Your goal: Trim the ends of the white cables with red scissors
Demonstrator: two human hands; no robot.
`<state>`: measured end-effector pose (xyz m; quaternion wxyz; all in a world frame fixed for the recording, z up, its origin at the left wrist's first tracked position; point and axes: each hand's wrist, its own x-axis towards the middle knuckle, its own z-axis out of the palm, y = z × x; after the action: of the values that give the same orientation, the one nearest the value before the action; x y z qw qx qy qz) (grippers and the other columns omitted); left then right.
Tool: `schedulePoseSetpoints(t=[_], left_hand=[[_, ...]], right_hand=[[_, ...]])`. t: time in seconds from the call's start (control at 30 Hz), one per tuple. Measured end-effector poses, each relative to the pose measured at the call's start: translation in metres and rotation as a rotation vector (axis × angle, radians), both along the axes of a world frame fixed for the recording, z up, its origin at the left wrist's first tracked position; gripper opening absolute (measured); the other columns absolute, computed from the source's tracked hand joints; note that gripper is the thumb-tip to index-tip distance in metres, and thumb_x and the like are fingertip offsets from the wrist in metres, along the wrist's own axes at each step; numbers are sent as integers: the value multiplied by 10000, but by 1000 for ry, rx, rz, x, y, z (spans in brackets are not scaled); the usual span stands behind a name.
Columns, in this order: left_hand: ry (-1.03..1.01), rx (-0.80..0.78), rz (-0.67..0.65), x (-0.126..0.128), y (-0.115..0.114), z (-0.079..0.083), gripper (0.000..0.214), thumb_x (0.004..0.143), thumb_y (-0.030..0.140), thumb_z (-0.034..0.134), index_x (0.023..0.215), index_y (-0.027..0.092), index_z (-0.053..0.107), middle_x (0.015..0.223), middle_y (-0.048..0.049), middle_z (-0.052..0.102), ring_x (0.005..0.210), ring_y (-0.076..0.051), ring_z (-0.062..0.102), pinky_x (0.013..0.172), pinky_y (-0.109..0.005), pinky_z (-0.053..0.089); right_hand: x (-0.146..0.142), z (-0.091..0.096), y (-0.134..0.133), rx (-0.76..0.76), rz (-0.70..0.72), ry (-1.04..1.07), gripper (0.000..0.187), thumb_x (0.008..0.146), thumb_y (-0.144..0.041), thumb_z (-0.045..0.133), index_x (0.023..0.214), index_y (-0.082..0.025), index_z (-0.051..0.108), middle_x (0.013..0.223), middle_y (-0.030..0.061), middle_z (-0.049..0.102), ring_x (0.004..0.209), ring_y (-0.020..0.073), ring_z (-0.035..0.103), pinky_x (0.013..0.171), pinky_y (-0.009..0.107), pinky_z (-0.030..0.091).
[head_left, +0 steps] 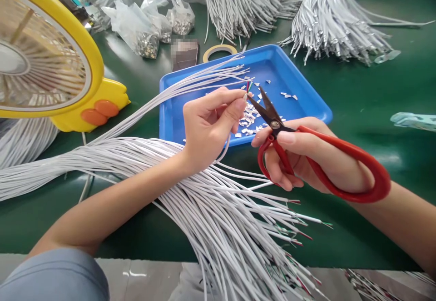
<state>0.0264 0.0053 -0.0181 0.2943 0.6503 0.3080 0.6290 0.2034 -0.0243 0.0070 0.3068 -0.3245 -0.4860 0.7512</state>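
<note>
Between thumb and forefinger, my left hand pinches the end of a white cable. Thin red, green and dark inner wires stick up from that end. My right hand is closed around red-handled scissors, their dark blades parted and pointing up and left, the lower tip close to the cable end. Whether the blade touches it I cannot tell. Below both hands is a blue tray with small white scraps in it. A large bundle of white cables runs under my left forearm.
A yellow fan stands at the left. Behind the tray are a roll of tape, a dark box and bags of small metal parts. More cable bundles lie at the back of the green table.
</note>
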Motion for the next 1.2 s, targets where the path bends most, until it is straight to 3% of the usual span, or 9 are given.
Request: schedulePoseSetpoints(t=[0.4, 0.57, 0.83, 1.03, 1.2], left_hand=[[18, 33, 43, 1, -1, 3, 110, 837, 165, 659, 765, 200, 735, 589, 23, 543, 457, -44, 465, 399, -189, 375], [37, 29, 59, 2, -1, 4, 121, 839, 197, 670, 729, 185, 718, 555, 31, 528, 444, -39, 473, 383, -169, 368], [97, -32, 18, 1, -8, 5, 113, 865, 227, 654, 780, 177, 711, 597, 23, 633, 454, -40, 537, 414, -159, 436], [27, -72, 27, 1, -5, 5, 110, 854, 216, 660, 763, 176, 708, 583, 29, 634, 424, -40, 541, 392, -159, 431], [58, -59, 15, 0, -4, 4, 134, 869, 246, 648, 764, 179, 698, 581, 32, 630, 421, -33, 528, 394, -157, 428]], right_hand=[[1, -1, -1, 60, -29, -69, 280, 857, -431, 619, 841, -155, 665, 497, 12, 631, 361, 92, 517, 328, 161, 395], [-4, -4, -5, 89, -84, -65, 252, 839, -393, 630, 783, -149, 653, 482, 10, 617, 357, 95, 509, 312, 171, 370], [-1, 15, 3, 117, -444, 45, 127, 784, -315, 629, 733, -204, 663, 445, 21, 610, 327, 120, 498, 328, 223, 375], [-4, 4, -6, 144, -270, -25, 160, 819, -354, 630, 808, -207, 691, 492, 11, 630, 356, 121, 523, 315, 215, 365], [-9, -5, -9, 77, -167, -71, 179, 815, -363, 657, 790, -186, 674, 485, 15, 610, 358, 114, 518, 299, 196, 341]])
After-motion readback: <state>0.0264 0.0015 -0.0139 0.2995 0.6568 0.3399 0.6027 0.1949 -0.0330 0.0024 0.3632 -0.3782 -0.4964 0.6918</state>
